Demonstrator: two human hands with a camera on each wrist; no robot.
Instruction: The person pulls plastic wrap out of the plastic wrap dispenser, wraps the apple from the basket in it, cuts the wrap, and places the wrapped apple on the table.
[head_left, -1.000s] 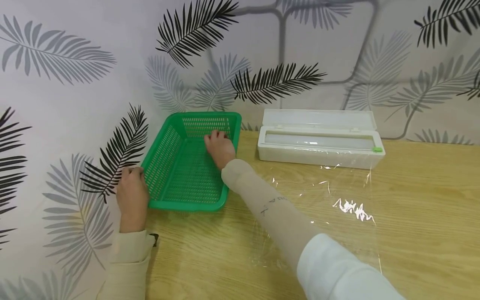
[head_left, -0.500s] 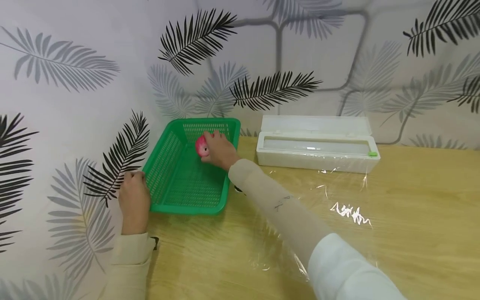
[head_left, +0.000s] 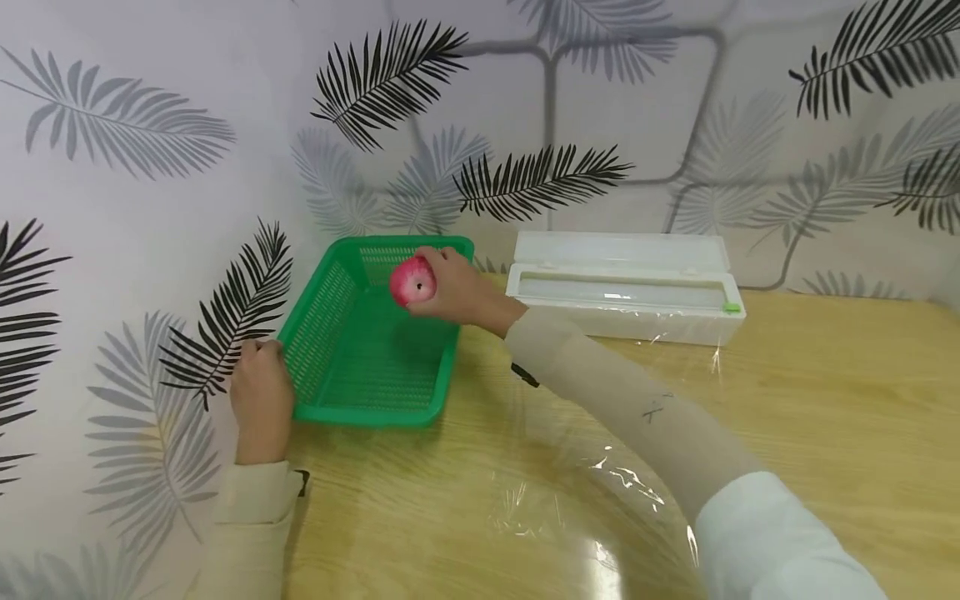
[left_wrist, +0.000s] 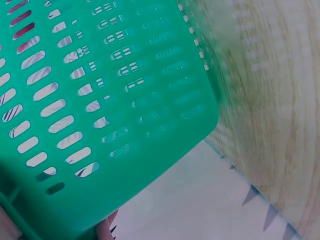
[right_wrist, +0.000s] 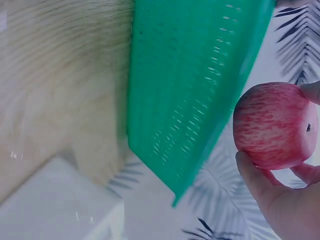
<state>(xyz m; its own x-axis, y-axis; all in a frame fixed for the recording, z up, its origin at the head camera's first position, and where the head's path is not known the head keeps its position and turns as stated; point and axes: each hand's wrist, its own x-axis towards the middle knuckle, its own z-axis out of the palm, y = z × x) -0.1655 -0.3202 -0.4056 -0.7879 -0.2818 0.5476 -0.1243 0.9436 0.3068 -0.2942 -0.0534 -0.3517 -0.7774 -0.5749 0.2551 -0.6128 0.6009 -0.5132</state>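
In the head view the left hand (head_left: 262, 398) bends its fingers over the left rim of a green plastic basket with slotted walls (head_left: 369, 415) and holds it, though the fingertips are hard to make out. The left wrist view shows only a sliver of finger under the rim, cut off by the lower edge. A dark reddish patch behind the slots at its upper left is too broken up to identify.

The right hand (head_left: 461, 292) holds a round, pinkish-red apple (head_left: 412, 282) between thumb and fingers, spread about as wide as the fruit and covering part of its far side in the head view. The palm runs out of the right wrist view. The apple is above the basket, clear of the rim; its skin is streaked darker red over pale pink, with a small dark hollow at one end.

Sheer clear plastic film (head_left: 622, 479) is traceable mainly by its glints on the pale wood-grain worktop (head_left: 832, 400), and the right sleeve (head_left: 622, 387) hides some of it. Behind stands a long white box (head_left: 648, 327), lid up, bearing a small green clip (head_left: 731, 308).
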